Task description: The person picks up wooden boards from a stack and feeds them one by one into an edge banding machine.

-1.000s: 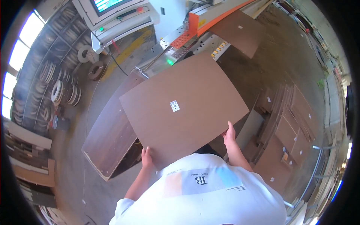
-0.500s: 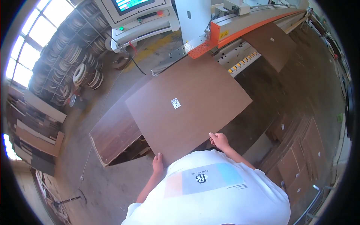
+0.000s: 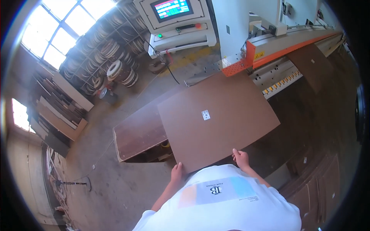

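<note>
A large flat brown panel (image 3: pixel 227 133) with a small white label (image 3: pixel 206 115) lies out in front of me. Its near left corner is in my left hand (image 3: pixel 177 173), the thumb on top and the other fingers hidden below. My right hand (image 3: pixel 241 159) is closed on the near edge farther right, thumb also uppermost. The panel's far edge reaches the orange guard (image 3: pixel 236 68) at the end of a long machine. Under its left side is a dark brown wooden box-like stand (image 3: pixel 139 133), open at the near side.
A control console (image 3: pixel 173 23) with a lit screen stands beyond the panel. Another brown panel (image 3: pixel 310 63) lies along the machine at far right. Brown boards (image 3: pixel 314 192) are stacked at lower right. Rolls of edging (image 3: pixel 119 73) and leaning offcuts (image 3: pixel 58 104) stand at left.
The view has turned, so the console, machine and panel appear farther right and lower. Both hands keep their grip on the panel, which stays close to the orange guard.
</note>
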The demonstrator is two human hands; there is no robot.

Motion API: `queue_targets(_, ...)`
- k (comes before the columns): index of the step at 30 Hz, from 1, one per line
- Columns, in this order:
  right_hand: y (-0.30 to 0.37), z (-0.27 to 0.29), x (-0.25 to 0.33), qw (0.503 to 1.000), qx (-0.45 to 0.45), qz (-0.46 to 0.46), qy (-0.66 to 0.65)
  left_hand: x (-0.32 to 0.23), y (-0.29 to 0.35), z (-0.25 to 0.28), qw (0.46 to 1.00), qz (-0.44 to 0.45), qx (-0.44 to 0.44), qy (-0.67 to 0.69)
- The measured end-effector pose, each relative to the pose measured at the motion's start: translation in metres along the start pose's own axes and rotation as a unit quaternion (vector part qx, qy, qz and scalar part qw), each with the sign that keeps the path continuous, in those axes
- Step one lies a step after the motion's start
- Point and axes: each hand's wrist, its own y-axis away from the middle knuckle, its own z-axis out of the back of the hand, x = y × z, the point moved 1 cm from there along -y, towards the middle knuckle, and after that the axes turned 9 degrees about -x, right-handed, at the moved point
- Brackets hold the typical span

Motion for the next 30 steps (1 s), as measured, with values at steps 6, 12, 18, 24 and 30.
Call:
queue_targets(6, 0.0, 0.005, 0.006, 1.0, 0.023, -0.006, -0.001, 0.013, -0.011, 0.009, 0.992, -0.068, 0.032, -0.102)
queue_targets(12, -0.002, 0.004, 0.006, 0.999, 0.031, -0.022, -0.018, 0.008, -0.002, 0.0, 0.99, -0.124, 0.002, -0.07)
queue_targets(18, -0.003, 0.003, 0.007, 1.0, 0.01, -0.006, 0.0, 0.018, -0.016, -0.001, 0.987, -0.121, -0.024, -0.102)
queue_targets(24, -0.014, 0.004, -0.009, 0.999, -0.048, 0.006, -0.019, 0.03, -0.029, -0.015, 0.986, -0.125, -0.007, -0.106)
queue_targets(30, -0.022, 0.008, -0.013, 0.997, -0.069, 0.028, -0.017, 0.041, -0.038, -0.026, 0.989, -0.137, -0.001, -0.061)
